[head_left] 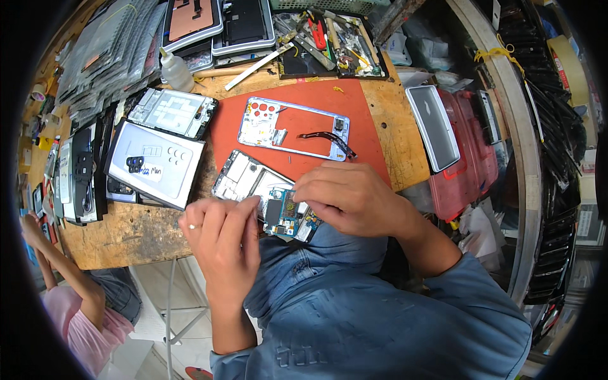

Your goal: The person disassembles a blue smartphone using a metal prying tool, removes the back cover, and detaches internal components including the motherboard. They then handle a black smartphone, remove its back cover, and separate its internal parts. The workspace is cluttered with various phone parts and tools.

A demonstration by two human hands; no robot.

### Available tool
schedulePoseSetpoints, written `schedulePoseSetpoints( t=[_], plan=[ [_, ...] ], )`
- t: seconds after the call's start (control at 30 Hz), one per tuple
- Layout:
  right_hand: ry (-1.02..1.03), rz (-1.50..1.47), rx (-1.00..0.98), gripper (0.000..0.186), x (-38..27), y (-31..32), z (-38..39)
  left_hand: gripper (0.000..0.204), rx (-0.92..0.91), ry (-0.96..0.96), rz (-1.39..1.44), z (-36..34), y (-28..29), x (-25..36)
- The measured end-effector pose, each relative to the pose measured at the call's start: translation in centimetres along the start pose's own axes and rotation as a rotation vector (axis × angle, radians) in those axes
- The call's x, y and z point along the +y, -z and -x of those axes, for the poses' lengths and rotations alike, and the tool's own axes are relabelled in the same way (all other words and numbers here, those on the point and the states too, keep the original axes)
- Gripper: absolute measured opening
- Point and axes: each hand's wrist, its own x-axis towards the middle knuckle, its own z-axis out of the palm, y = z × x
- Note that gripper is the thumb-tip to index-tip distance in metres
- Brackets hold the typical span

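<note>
A blue-green phone circuit board (273,214) lies at a slant over the lower part of an opened phone body (239,172), near the table's front edge. My right hand (348,195) comes in from the right, fingers closed, with the fingertips at the board's upper right edge. On the other side, my left hand (221,237) has thumb and fingers pinched together close to the board's left side. Whatever is between its fingertips is too small or hidden to tell. Beyond the hands, an empty lilac phone frame (295,147) rests with a dark flex cable (328,135) across it.
An orange-red mat (370,126) covers the table's middle. Phone covers (155,161) and a screen assembly (174,113) are stacked at left, near a squeeze bottle (176,71). A tool tray (335,44) stands at the back. Another person's arm (63,259) shows far left.
</note>
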Motion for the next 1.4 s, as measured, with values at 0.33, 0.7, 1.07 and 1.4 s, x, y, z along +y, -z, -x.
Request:
schedulePoseSetpoints(
  t=[0.33,0.7,1.07,1.4],
  plan=[
    [-0.003,-0.026,0.004,0.024,0.6,-0.1,-0.2,0.02,-0.157,-0.121,0.007,-4.3,1.0,-1.0],
    [0.025,-0.057,0.037,0.026,1.0,-0.3,-0.3,0.012,-0.454,-0.418,-0.124,-9.0,0.9,0.1],
    [0.075,-0.123,0.07,0.024,1.7,-0.8,0.0,0.012,-0.717,-0.383,0.123,-11.4,0.6,-1.6],
    [0.088,-0.134,0.104,0.022,2.1,-1.1,0.1,0.012,-0.727,-0.301,0.168,-10.7,0.1,-1.8]
  ],
)
